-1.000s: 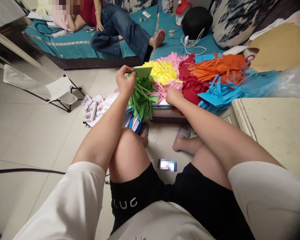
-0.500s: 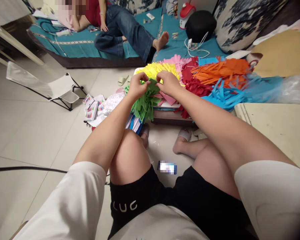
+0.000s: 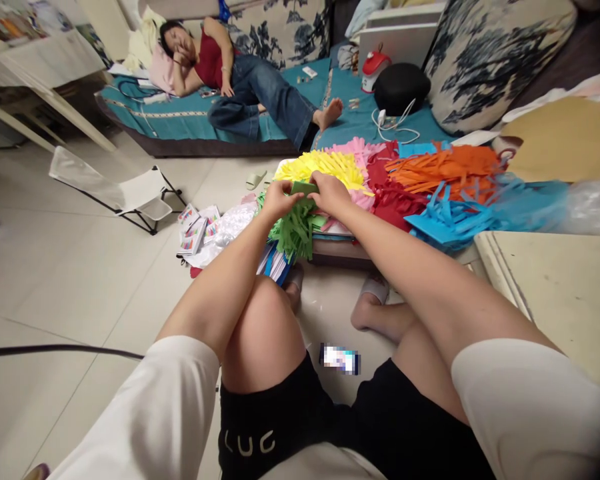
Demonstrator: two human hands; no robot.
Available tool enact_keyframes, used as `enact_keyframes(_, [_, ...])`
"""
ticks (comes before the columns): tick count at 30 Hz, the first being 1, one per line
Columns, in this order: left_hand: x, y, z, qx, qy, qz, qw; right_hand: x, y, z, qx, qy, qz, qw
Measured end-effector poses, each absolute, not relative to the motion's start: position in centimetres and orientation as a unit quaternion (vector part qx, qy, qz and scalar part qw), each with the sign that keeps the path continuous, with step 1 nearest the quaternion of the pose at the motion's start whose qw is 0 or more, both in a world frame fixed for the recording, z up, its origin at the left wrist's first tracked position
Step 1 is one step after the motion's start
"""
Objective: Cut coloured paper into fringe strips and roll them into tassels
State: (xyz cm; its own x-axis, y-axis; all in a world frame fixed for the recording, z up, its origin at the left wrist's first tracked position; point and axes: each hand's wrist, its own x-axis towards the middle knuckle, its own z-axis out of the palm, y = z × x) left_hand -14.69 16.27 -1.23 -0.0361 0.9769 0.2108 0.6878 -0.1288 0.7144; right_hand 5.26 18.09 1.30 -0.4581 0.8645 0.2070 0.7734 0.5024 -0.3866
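"Head view: any writing?"
"Pale letters [image 3: 251, 443] on the shorts [image 3: 275, 410], not fully readable."
"The green fringe [image 3: 294, 230]?"
"By the tabletop's [image 3: 336, 249] near edge; band [image 3: 305, 187] running left-right, strips hanging down."
"Grip?"
"Left hand [image 3: 281, 199] and right hand [image 3: 330, 192] close together, both pinching the band, forearms stretched forward."

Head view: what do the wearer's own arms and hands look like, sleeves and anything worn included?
The left sleeve and right sleeve are white, loose and short, ending around the elbows. Below them, the forearms are bare. The left hand and right hand wear no gloves; no watch shows at either wrist.
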Motion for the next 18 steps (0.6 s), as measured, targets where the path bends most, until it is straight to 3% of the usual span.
enact_keyframes(18, [-15.0, 15.5, -1.5, 0.607, 0.644, 0.411, 0.218, 4.3, 20.7, 2.8, -0.478, -0.863, 0.108, 0.124])
